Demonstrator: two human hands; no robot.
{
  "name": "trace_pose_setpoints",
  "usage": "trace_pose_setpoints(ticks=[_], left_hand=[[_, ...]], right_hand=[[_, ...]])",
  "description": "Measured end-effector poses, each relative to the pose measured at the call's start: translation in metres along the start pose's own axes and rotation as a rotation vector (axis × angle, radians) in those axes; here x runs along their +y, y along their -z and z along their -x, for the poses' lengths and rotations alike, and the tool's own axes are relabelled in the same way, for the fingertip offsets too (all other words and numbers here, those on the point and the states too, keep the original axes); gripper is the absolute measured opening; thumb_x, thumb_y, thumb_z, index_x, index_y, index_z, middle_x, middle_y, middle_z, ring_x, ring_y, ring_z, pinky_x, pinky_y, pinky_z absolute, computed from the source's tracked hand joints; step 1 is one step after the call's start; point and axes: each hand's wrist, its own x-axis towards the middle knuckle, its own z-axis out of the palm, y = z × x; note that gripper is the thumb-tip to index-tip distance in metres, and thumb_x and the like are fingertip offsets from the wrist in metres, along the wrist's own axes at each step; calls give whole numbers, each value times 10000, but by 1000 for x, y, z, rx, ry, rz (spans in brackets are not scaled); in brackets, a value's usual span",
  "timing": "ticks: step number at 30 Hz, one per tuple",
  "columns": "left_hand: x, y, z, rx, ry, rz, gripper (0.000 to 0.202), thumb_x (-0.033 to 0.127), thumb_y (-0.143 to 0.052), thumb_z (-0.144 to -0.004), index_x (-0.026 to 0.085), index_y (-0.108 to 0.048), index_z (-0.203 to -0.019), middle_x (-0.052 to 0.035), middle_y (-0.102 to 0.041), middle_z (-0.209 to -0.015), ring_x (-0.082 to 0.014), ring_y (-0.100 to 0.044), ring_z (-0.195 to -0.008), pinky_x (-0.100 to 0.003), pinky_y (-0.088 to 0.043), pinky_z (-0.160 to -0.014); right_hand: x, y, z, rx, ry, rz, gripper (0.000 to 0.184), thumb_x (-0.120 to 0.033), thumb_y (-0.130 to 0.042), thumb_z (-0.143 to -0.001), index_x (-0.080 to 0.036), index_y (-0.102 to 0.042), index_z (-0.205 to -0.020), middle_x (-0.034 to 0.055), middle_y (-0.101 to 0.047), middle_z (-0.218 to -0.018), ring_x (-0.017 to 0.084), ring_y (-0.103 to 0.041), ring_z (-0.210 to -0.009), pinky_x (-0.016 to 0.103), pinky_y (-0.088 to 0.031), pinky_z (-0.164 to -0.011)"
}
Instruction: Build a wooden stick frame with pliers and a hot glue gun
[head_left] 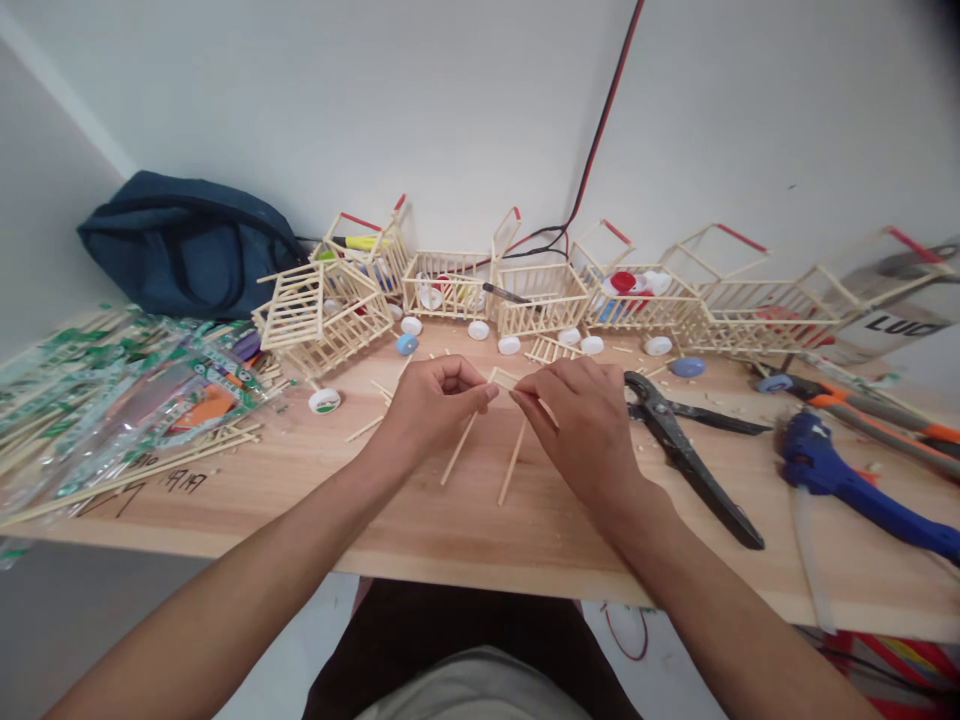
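Observation:
My left hand [435, 405] and my right hand [581, 420] meet above the middle of the wooden table [420, 520]. Both pinch a small frame of thin wooden sticks [504, 380]: a short crosspiece at the top, with two longer sticks [459, 450] hanging down and toward me. The left fingers grip the frame's left corner, and the right fingers grip its right corner. The fingers of both hands are closed on the sticks.
A row of small stick-built baskets [540, 295] with red-tipped handles lines the wall, with bottle caps [324, 401] around them. Black pliers [690, 450], a blue glue gun [847, 480] and orange-handled cutters [862, 405] lie at right. Stick packets [112, 400] and a dark blue bag [187, 245] sit at left.

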Motion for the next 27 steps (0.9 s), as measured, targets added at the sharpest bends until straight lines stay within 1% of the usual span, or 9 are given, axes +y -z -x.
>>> trace_pose_setpoints(ticks=[8,15,20,27], left_hand=[[-1,0,0,-5,-18,11,248,341,-730,-683,139,-593,-643,11,-598,-588,-83,-518,-559,-207,-364,-541],[-1,-2,-1,32,14,-11,233,320,-721,-683,143,-587,-613,16,-585,-563,-75,-490,-521,-209,-343,-515],[2,-2,1,43,15,-12,206,300,-704,-705,139,-603,-625,15,-587,-566,-64,-460,-497,-210,-328,-501],[-1,-1,0,26,11,22,216,309,-720,-703,128,-616,-648,13,-598,-575,-54,-451,-492,-196,-315,-488]], right_hand=[[0,0,0,-3,-7,4,199,-296,-514,-928,-201,-617,-786,31,-601,-771,197,-470,-780,337,-246,-717],[-1,1,0,2,-12,1,217,-306,-500,-934,-204,-625,-789,34,-602,-780,198,-469,-790,340,-247,-726],[-1,0,0,8,-25,-20,191,-308,-516,-927,-205,-623,-806,32,-608,-798,199,-479,-804,338,-255,-733],[0,0,0,13,-26,-23,183,-306,-528,-920,-198,-622,-806,33,-611,-798,200,-482,-800,333,-260,-726]])
